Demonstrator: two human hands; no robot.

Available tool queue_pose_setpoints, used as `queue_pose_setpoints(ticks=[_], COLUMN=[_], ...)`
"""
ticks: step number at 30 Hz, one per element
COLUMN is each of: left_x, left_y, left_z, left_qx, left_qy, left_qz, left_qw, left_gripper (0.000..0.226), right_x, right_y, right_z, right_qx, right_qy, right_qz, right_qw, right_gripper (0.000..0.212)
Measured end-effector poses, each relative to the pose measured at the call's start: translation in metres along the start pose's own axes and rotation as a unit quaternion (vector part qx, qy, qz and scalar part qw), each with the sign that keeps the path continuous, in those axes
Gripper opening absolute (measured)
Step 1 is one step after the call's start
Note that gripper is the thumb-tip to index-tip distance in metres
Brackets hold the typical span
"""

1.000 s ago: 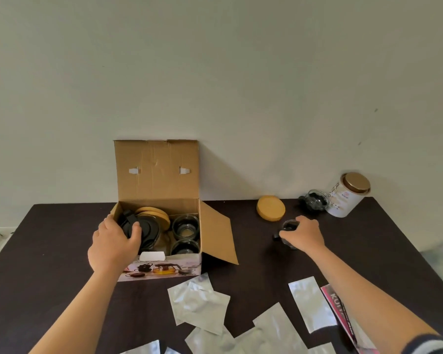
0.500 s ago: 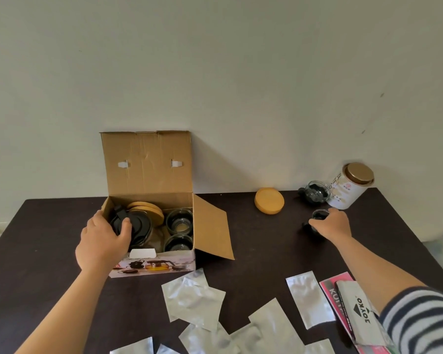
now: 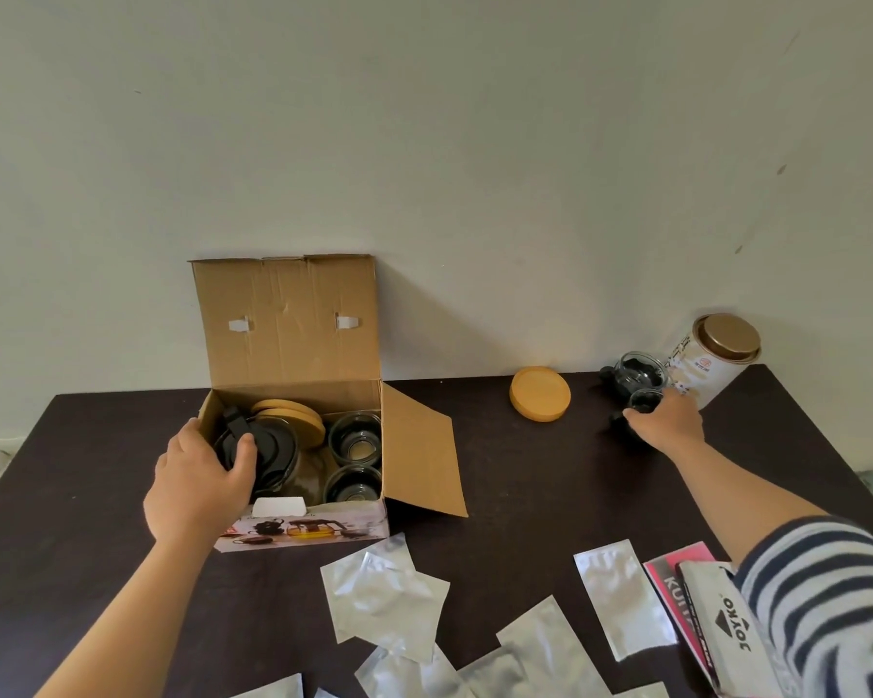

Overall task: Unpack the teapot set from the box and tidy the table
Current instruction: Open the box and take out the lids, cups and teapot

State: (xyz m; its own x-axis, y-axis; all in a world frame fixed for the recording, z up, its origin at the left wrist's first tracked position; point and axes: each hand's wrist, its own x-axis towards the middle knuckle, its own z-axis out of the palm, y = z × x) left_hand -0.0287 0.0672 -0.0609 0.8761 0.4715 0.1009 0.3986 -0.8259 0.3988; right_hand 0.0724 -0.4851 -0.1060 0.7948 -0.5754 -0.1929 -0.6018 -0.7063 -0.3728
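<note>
An open cardboard box (image 3: pixel 293 319) stands on the dark table (image 3: pixel 525 496) at the left, its lid upright against the wall. Inside lie a glass teapot with a black lid (image 3: pixel 273 445), wooden coasters (image 3: pixel 293 420) and two glass cups (image 3: pixel 356 438). My left hand (image 3: pixel 202 481) grips the teapot's black lid and handle inside the box. My right hand (image 3: pixel 669 423) is at the back right, holding a small glass cup (image 3: pixel 643 400) on the table beside another glass cup (image 3: pixel 636 370).
A wooden coaster (image 3: pixel 540 393) lies at the back middle. A white tin with a gold lid (image 3: pixel 716 355) stands at the back right corner. Several silver foil pouches (image 3: pixel 389 596) and a pink-and-grey packet (image 3: pixel 696 612) litter the near side.
My right hand has carried the small glass cup from the table's middle to the back right, beside the other cup. My left hand has stayed on the teapot in the box.
</note>
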Motion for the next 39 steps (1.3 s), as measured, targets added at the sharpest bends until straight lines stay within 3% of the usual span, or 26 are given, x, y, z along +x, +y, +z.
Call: queue_pose_setpoints(ticks=[6,10,16,24,26,31,35,39], left_x=[0.001,-0.001,-0.004,-0.004,-0.005,-0.005,-0.005,-0.006], left_y=[0.000,0.001,0.005,0.005,0.007,0.006,0.006,0.006], left_z=[0.001,0.000,-0.004,-0.008,-0.008,-0.009,-0.010,-0.010], left_qx=[-0.005,-0.007,-0.011,-0.015,-0.019,-0.025,-0.028,-0.028], left_qy=[0.000,0.001,0.003,-0.005,-0.006,-0.006,-0.007,-0.006], left_qz=[0.002,0.000,-0.006,-0.008,-0.006,-0.008,-0.005,-0.004], left_qw=[1.000,1.000,1.000,1.000,1.000,1.000,1.000,1.000], left_gripper=[0.062,0.061,0.056,0.061,0.061,0.063,0.063,0.064], right_x=[-0.018,-0.059,-0.167,-0.250,-0.258,-0.271,-0.267,-0.261], right_y=[-0.009,-0.035,-0.105,-0.217,-0.238,-0.279,-0.297,-0.302], right_z=[-0.006,-0.003,0.014,0.039,0.044,0.055,0.067,0.071], right_qx=[-0.043,-0.079,0.072,0.164,0.123,-0.146,-0.246,-0.279], right_qy=[0.011,0.066,-0.071,-0.136,-0.164,-0.196,-0.245,-0.256], right_qz=[-0.002,-0.153,-0.352,-0.448,-0.463,-0.450,-0.402,-0.396], right_qw=[0.999,0.983,0.930,0.868,0.862,0.859,0.847,0.836], right_gripper=[0.083,0.075,0.052,0.033,0.027,0.014,0.015,0.013])
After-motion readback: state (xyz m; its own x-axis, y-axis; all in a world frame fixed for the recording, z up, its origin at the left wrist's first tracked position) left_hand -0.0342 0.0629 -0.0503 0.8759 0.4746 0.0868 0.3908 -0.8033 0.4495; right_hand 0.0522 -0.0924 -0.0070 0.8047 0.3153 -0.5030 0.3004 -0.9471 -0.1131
